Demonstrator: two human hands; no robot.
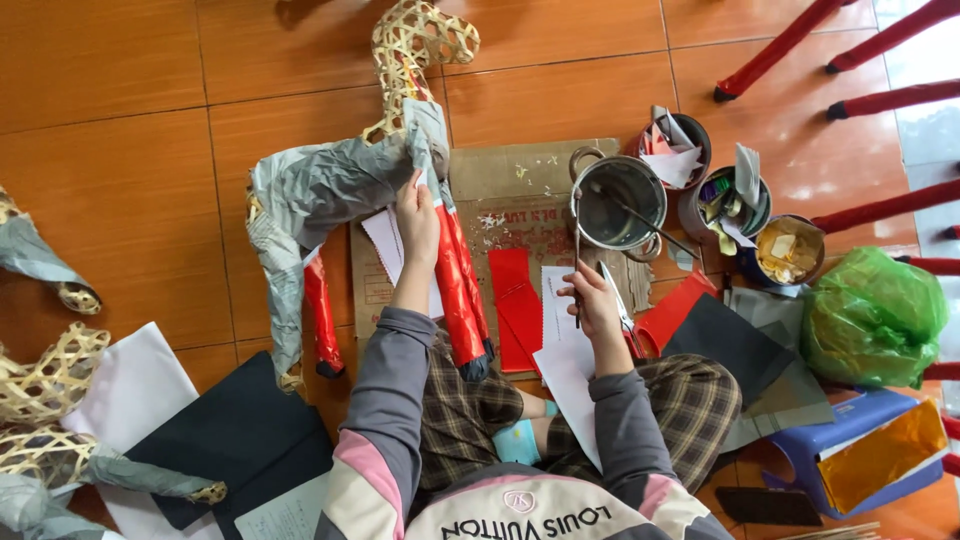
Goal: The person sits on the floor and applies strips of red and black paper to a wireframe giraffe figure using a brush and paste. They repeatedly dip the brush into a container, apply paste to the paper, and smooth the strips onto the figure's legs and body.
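Pressing on the figure is what I see the left hand (416, 215) doing: palm and fingers flat against the woven bamboo animal frame (385, 175) at its chest, where grey paper meets a red-wrapped front leg (458, 290). The frame lies on the floor straight ahead of the person, left of centre. Its long axis runs roughly left-right along the body, w/ the neck rising away toward the bare lattice head at top. Left hand is on it; right hand (598, 300) is well apart, to the right. Right hand is closed round a thin metal rod or wire (577, 265) held about upright, w/ scissors (620, 305) right at the fingers; can't tell if it grips those too. A white paper sheet (568, 370) lies under that hand, across the lap.

Materials: frame is open bamboo weave, stiff, honeycomb gaps. Grey paper skin is crumpled, matte. Legs are glossy red, tube-shaped, w/ dark tips. Beneath is a flat cardboard sheet (520, 170) w/ red paper pieces (515, 300). Beyond the right hand: a steel pot (618, 205) and tins of scraps (735, 205). Further right, a green plastic bag (872, 315).
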